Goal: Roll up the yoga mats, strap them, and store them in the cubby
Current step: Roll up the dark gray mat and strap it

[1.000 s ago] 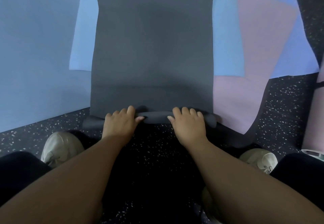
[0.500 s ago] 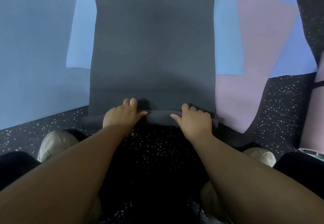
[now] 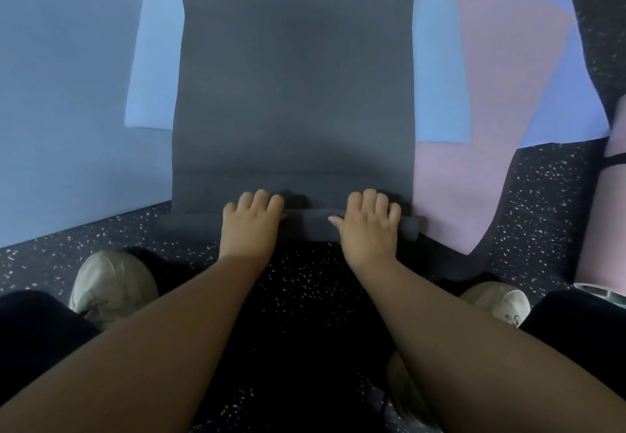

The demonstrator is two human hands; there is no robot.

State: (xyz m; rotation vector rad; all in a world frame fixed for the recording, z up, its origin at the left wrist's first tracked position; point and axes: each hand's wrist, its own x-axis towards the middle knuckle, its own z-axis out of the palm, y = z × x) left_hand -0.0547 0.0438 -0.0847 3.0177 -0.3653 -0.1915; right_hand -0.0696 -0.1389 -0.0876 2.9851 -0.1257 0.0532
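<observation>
Dark grey mat [image 3: 294, 76] lies flat at frame centre on the speckled floor [image 3: 542, 195], its near end rolled into a narrow roll [image 3: 311, 227]. Left hand [image 3: 250, 225] and right hand [image 3: 369, 229] rest on the roll, fingers curled over it, well apart

hands [image 3: 310, 225] on mat [image 3: 294, 76]

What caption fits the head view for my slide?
Both hands, left hand and right hand, curl over the started roll of the dark mat on the floor.
</observation>
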